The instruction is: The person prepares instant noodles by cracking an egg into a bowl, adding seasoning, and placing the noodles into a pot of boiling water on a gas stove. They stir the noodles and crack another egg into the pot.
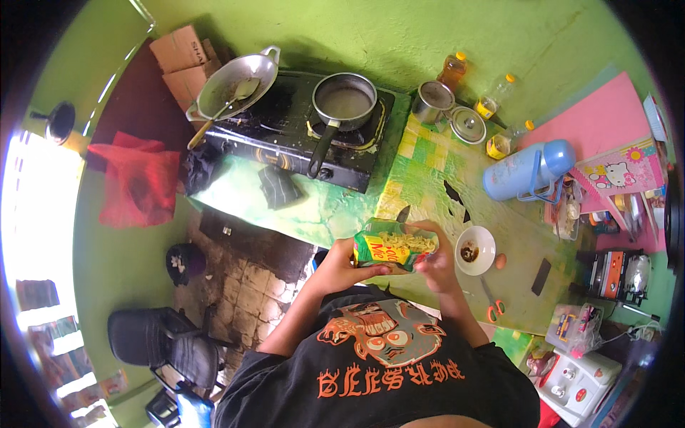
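Between both hands is a green and yellow packet of instant noodles, printed with writing, with noodles visible on its upper side. My left hand grips the packet's left end, thumb along the near edge. At the other end, my right hand has its fingers around the packet. To the right of that hand, a white bowl holds a dark brown sauce or seasoning. Beside the bowl rests a brown egg. Orange-handled scissors lie nearer to me on the patterned table cover.
A black gas stove carries a saucepan with liquid and a wok holding a spatula. A metal mug, its lid, several bottles and a blue vacuum flask stand at the back right. Behind left is a black chair.
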Available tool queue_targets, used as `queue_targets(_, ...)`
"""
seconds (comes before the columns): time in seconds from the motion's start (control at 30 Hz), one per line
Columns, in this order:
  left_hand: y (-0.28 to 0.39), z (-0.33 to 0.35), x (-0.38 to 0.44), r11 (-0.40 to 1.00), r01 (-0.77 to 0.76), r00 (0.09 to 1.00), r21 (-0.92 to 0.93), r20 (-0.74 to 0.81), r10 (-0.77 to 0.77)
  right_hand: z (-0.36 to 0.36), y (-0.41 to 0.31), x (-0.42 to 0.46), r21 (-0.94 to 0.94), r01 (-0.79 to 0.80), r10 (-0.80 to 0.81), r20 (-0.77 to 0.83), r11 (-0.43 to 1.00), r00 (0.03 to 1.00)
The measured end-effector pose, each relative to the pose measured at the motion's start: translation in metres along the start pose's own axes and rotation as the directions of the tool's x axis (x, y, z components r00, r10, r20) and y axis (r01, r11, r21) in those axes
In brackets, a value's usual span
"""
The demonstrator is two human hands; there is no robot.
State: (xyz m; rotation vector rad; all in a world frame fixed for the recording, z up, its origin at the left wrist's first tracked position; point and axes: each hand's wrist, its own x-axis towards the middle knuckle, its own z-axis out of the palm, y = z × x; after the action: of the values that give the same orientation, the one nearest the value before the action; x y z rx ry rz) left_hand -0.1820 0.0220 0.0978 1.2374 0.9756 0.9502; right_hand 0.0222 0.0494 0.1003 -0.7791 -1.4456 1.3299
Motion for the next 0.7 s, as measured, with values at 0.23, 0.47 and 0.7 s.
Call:
queue_targets(0.23, 0.007, -0.102, 0.038, 0.953, -0.092, 0.994, 0.290, -0.029, 0.105, 0.027, -0.007, 0.075, -0.386, 0.122, -0.215, -0.208, 0.915, 0.954)
queue_targets(0.47, 0.019, -0.202, 0.078, 0.699, -0.372, 0.911, 0.611, 0.097, 0.400, 0.094, -0.035, 0.154, -0.703, 0.316, -0.274, 0.177, 0.637, 0.945)
queue_targets(0.7, 0.016, -0.244, 0.099, 0.648, -0.540, 0.828, 0.537, 0.205, 0.521, 0.125, -0.006, 0.192, -0.643, 0.304, -0.152, 0.281, 0.703, 0.948)
